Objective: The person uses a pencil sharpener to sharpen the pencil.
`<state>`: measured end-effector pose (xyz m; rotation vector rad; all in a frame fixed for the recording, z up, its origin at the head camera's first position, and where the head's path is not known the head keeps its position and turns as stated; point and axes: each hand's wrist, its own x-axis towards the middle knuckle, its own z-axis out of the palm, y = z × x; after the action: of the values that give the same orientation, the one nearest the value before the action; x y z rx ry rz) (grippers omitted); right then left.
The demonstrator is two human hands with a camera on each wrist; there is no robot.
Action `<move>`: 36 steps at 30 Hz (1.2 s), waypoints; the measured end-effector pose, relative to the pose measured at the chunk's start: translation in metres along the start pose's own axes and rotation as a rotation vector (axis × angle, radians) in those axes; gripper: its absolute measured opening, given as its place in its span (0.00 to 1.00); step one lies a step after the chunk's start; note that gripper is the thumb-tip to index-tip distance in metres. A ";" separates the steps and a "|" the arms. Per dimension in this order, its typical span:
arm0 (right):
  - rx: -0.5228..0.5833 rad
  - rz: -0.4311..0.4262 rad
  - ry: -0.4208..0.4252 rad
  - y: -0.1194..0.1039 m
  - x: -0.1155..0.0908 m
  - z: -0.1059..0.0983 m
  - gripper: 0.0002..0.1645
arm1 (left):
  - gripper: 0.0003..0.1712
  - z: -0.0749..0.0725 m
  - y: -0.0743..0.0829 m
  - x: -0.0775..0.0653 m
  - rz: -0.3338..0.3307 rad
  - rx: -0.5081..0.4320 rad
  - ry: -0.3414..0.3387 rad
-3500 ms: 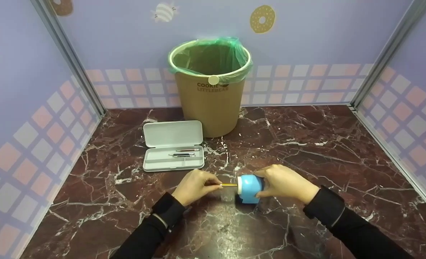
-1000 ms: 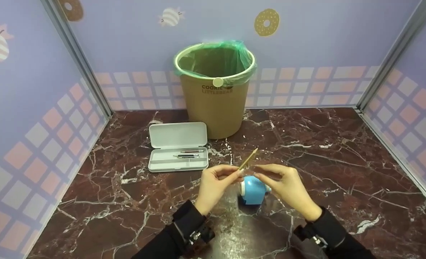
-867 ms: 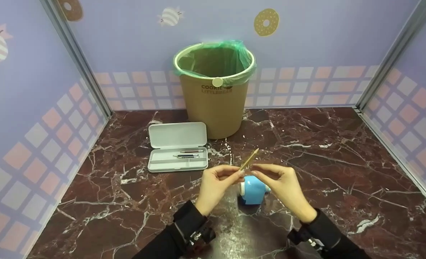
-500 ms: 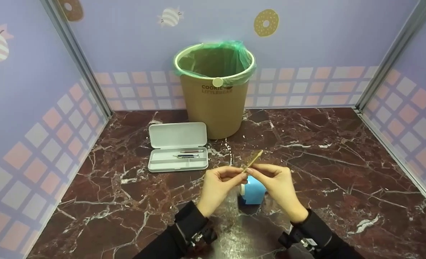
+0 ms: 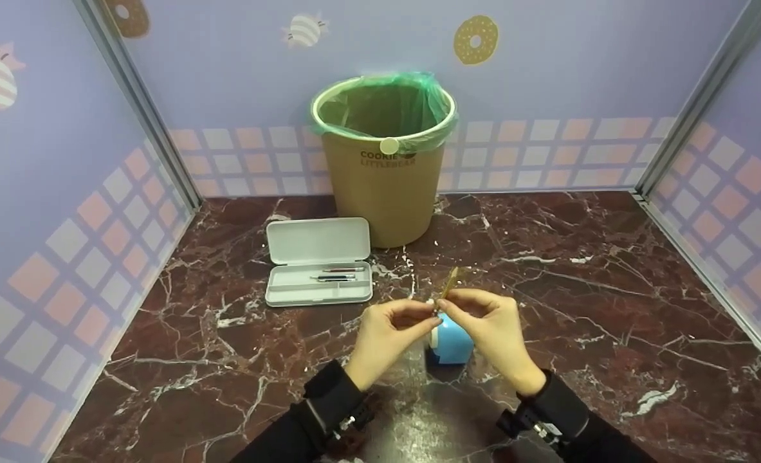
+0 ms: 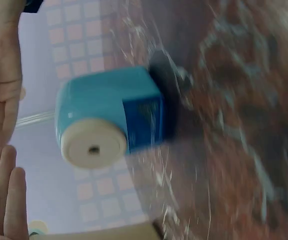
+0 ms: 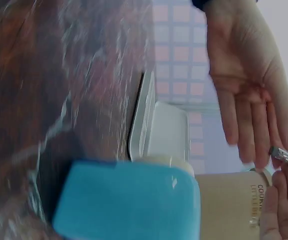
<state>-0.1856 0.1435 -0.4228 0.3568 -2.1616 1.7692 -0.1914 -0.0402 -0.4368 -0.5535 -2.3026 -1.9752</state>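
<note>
A short yellow pencil [image 5: 452, 280] is held tilted upward above a blue pencil sharpener [image 5: 455, 344], its tip pointing away from me. My right hand [image 5: 497, 329] pinches it between thumb and fingers. At its lower end, the thumb and fingertips of my left hand [image 5: 383, 337] also close on it. The right wrist view shows the metal-banded end of the pencil [image 7: 285, 158] between the two hands. The sharpener stands on the table just below; its cream round face with a dark hole [image 6: 93, 149] shows in the left wrist view.
An open white pencil case [image 5: 290, 296] with several pens or pencils lies behind and left of the hands. Behind it stands a tan bin [image 5: 383, 193] lined with a green bag. Patterned lilac walls enclose the dark marbled table [image 5: 579, 308].
The pencil was in the sharpener, which my right hand gripped. The left hand then held the pencil above it; the right hand released the sharpener, moved left and pinched the pencil, now more upright.
</note>
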 end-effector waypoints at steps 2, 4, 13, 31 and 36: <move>-0.071 -0.138 -0.021 0.000 0.002 -0.004 0.09 | 0.14 -0.006 0.001 -0.001 0.020 0.048 -0.017; -0.177 -0.311 -0.050 0.001 0.005 -0.009 0.11 | 0.15 -0.013 0.003 -0.001 0.038 0.089 -0.031; -0.783 -0.926 -0.216 -0.008 0.020 -0.024 0.16 | 0.19 -0.035 0.016 -0.002 0.375 0.424 0.016; -0.883 -0.978 -0.334 -0.010 0.020 -0.023 0.16 | 0.09 -0.035 0.013 -0.008 0.572 0.614 0.022; -0.822 -0.918 -0.314 -0.006 0.022 -0.029 0.17 | 0.10 -0.038 0.011 -0.008 0.549 0.558 0.041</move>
<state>-0.2011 0.1712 -0.4030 1.1854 -2.1356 0.3137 -0.1881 -0.0779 -0.4218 -0.9335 -2.2067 -1.0413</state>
